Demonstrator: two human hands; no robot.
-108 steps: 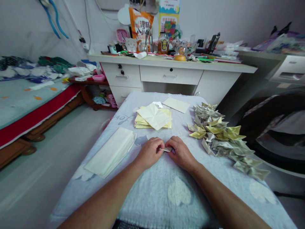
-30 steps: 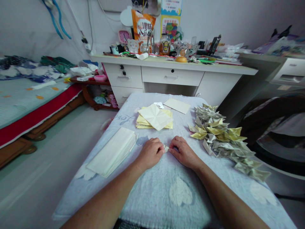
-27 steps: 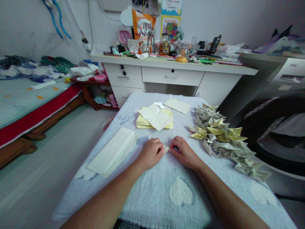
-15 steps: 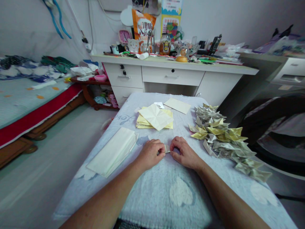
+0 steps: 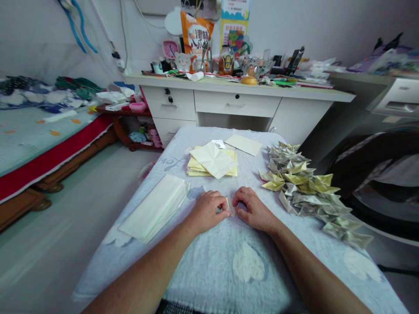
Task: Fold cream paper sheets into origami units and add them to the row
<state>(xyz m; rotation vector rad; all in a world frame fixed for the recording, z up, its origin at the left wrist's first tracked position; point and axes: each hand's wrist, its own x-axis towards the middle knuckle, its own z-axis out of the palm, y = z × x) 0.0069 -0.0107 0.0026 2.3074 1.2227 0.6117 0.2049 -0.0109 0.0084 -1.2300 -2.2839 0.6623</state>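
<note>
Bringing your fingertips together over the middle of the cloth-covered worktop (image 5: 203,270), you have a small folded paper (image 5: 231,207) between your two hands, slightly nearer the far edge than the near one. Your left hand (image 5: 211,209) is curled, its thumb and forefinger pinching the paper's left side. Your right hand (image 5: 252,207) is curled too, its fingertips at the paper's right side; you cannot tell from here whether they grip it or only rest against it. Beyond your hands, towards the far edge, sits a stack of yellow paper (image 5: 193,170), with a creased white sheet (image 5: 214,160) lying turned across its top. A cream sheet (image 5: 244,144) lies flat just behind and to the right, close to the far edge. By the left edge, you have a folded white bundle (image 5: 155,208), set at a slant and well apart from the stack. Along the right edge runs a long pile of pointed paper pieces (image 5: 324,203), grey and yellow, overlapping one another.
</note>
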